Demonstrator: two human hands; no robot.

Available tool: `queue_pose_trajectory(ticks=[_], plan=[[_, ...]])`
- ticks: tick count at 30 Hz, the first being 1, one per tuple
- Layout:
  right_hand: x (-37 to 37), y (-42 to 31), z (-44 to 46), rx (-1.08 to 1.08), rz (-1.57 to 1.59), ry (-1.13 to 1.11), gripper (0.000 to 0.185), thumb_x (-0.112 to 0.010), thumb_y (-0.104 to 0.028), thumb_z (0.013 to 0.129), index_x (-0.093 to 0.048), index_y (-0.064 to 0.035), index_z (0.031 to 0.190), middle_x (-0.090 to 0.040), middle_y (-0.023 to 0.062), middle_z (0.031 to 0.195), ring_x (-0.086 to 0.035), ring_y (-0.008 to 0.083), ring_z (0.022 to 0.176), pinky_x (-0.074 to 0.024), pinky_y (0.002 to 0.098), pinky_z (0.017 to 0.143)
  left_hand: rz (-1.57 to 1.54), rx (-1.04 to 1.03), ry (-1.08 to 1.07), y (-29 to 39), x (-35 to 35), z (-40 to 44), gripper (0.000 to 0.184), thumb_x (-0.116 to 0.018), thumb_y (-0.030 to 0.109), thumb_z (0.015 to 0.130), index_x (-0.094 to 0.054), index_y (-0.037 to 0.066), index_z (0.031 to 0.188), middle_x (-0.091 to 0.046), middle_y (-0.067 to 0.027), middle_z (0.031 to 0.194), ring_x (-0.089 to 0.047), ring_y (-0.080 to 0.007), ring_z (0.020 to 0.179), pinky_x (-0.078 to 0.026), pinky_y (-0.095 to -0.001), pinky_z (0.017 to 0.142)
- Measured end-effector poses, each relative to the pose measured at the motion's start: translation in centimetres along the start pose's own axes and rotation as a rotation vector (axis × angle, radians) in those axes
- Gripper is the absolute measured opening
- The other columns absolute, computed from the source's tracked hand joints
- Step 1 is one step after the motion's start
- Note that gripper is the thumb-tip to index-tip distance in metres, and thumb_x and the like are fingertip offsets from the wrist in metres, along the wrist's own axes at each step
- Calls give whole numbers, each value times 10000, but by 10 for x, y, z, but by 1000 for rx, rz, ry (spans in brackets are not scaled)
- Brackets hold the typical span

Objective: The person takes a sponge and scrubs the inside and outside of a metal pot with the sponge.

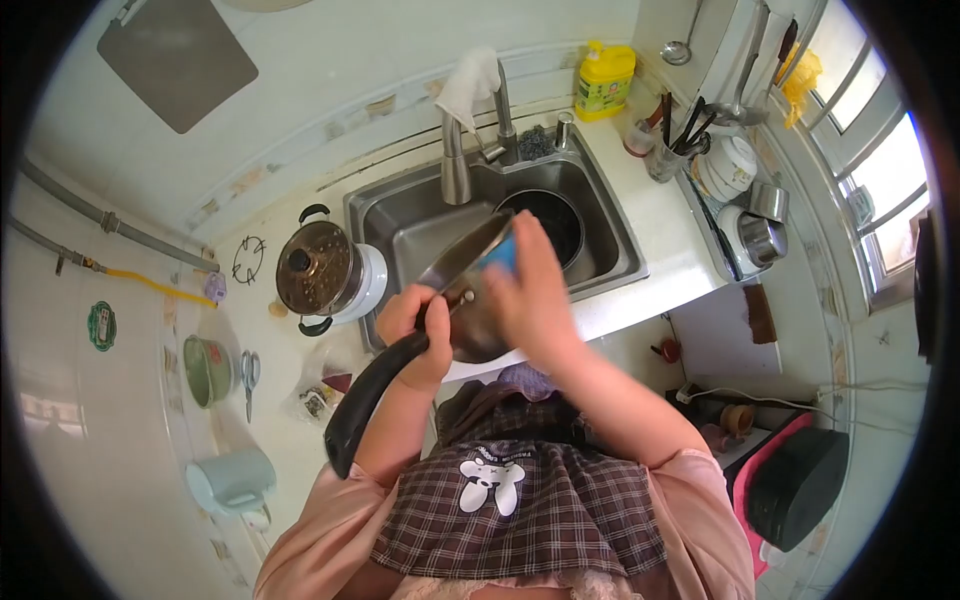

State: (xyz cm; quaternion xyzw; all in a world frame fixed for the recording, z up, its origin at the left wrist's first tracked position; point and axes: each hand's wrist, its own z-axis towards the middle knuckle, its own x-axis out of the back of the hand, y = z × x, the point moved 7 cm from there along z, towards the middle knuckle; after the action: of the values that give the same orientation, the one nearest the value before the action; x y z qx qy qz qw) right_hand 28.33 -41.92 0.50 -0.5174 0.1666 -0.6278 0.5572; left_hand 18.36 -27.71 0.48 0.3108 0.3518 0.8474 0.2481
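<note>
A metal pan with a long black handle is tilted over the front edge of the sink. My left hand is wrapped round the pan where the handle joins it. Against the pan's side, my right hand, slightly blurred, presses a blue cloth or sponge, mostly hidden by the fingers. Behind the hands, a dark round pot sits in the right part of the sink. The faucet stands at the sink's back, with a white cloth draped over it.
Left of the sink stands a lidded pot. Scissors, a green bowl and a pale blue pitcher are farther left. A yellow bottle, a utensil cup and stacked bowls stand at the back right.
</note>
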Motion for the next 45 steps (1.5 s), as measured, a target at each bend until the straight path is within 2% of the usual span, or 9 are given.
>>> queue_pose_trajectory(ticks=[2,4,10,14,15,22,33,36,45], plan=[[-9,67,15,-483,557,-310,544,-420,-389,1010,-513,50,1318,-548,219,1326,-493,295,1262,-355,334,1073,-207,110,33,5,6,1,210,-503,144,855,-513,-2,704,-477,-17,626,-405,-95,611,-330,-271,564],[-2,66,5,-761,714,-426,509,-398,-366,1025,-535,28,1319,-582,141,1300,-519,222,1210,-389,312,1019,-281,169,56,4,9,0,236,-490,175,861,-522,0,706,-514,-23,645,-435,-100,630,-356,-271,597],[27,65,-2,-551,923,-318,479,-538,-338,988,-555,14,1311,-611,85,1192,-538,137,1112,-413,284,959,-353,223,116,-20,16,-1,248,-490,193,870,-530,1,718,-588,-51,701,-483,-111,651,-384,-262,641],[35,56,-4,-366,738,-104,370,-660,-70,901,-586,11,1255,-624,87,1137,-571,130,1073,-451,266,918,-233,152,66,-5,12,6,230,-509,176,870,-519,7,713,-523,-10,666,-439,-97,647,-350,-267,612],[31,58,-6,-428,929,-76,458,-686,35,848,-542,22,1282,-631,95,1126,-596,141,1037,-474,260,886,-241,169,60,-9,9,3,223,-513,159,871,-501,10,706,-470,9,652,-398,-84,647,-327,-266,599],[54,30,-20,-462,772,-318,575,-713,-10,849,-444,34,1355,-675,99,1029,-618,118,940,-493,244,822,-242,220,64,-5,5,1,217,-501,137,872,-468,14,697,-418,20,637,-362,-77,638,-306,-260,585],[51,22,-27,-499,463,-259,179,-754,-111,824,-636,-2,903,-611,11,760,-533,65,716,-452,238,644,-117,83,-19,7,-6,-3,195,-517,110,869,-493,9,705,-453,2,621,-399,-82,611,-322,-264,548],[52,18,-18,-391,342,-197,182,-747,-118,815,-621,-3,877,-597,17,738,-516,74,696,-441,254,631,-105,60,-43,6,-17,-9,185,-583,137,852,-542,26,710,-519,-101,604,-512,-238,537,-392,-338,527],[24,70,-62,-501,482,-288,124,-689,-54,855,-576,-49,905,-563,-39,792,-487,47,713,-396,194,656,81,-10,130,1,-3,-6,160,-642,155,761,-545,103,645,-543,-85,547,-560,-308,506,-430,-388,501]])
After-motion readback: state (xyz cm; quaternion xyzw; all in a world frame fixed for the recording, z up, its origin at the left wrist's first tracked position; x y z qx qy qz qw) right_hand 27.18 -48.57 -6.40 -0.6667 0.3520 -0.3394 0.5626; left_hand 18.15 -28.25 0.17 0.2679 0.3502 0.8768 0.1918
